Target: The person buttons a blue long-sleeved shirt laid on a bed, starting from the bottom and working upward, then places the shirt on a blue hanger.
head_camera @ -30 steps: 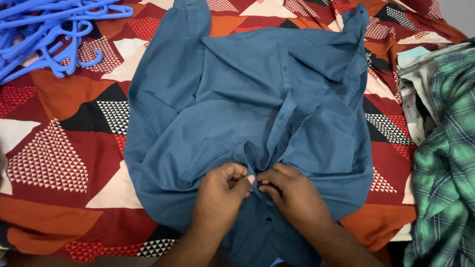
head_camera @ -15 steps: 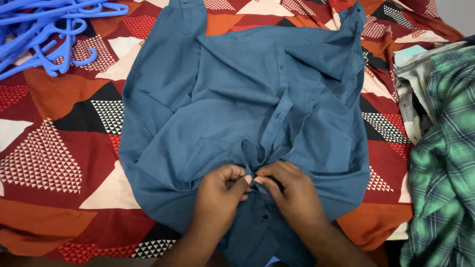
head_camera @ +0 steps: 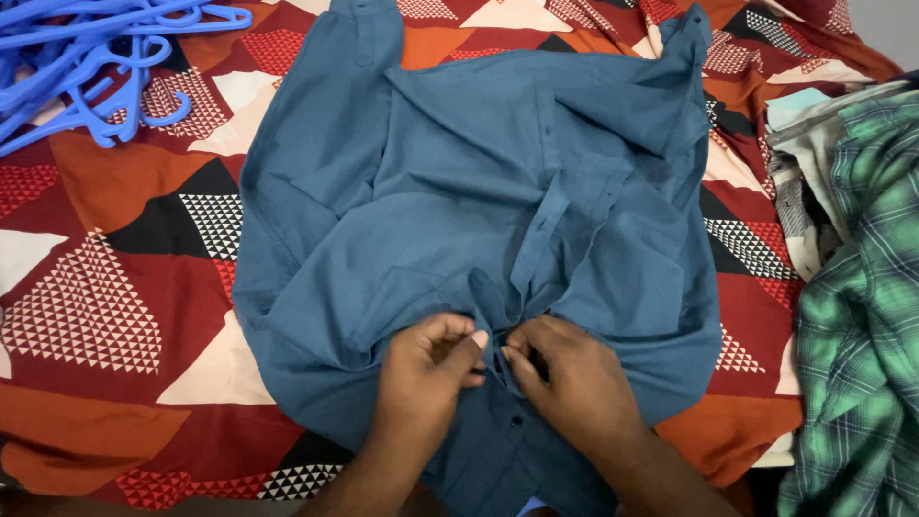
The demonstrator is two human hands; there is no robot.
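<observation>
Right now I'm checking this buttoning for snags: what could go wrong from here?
Left hand and right hand pinch the placket of the blue shirt, which is rumpled above, so a button could go into the wrong hole. The blue hangers lie close to a sleeve and might catch it.

Left hand [head_camera: 421, 378] and right hand [head_camera: 574, 383] pinching blue shirt [head_camera: 459, 182] placket, patterned bedsheet [head_camera: 96, 287], blue hangers [head_camera: 86, 57]

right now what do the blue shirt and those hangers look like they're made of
Blue shirt: looks like a thin woven cloth, perhaps cotton, matte; it creases softly and drapes in folds.
Hangers: look like moulded plastic, bright blue and smooth, with a slight sheen and thin rounded bars.
</observation>
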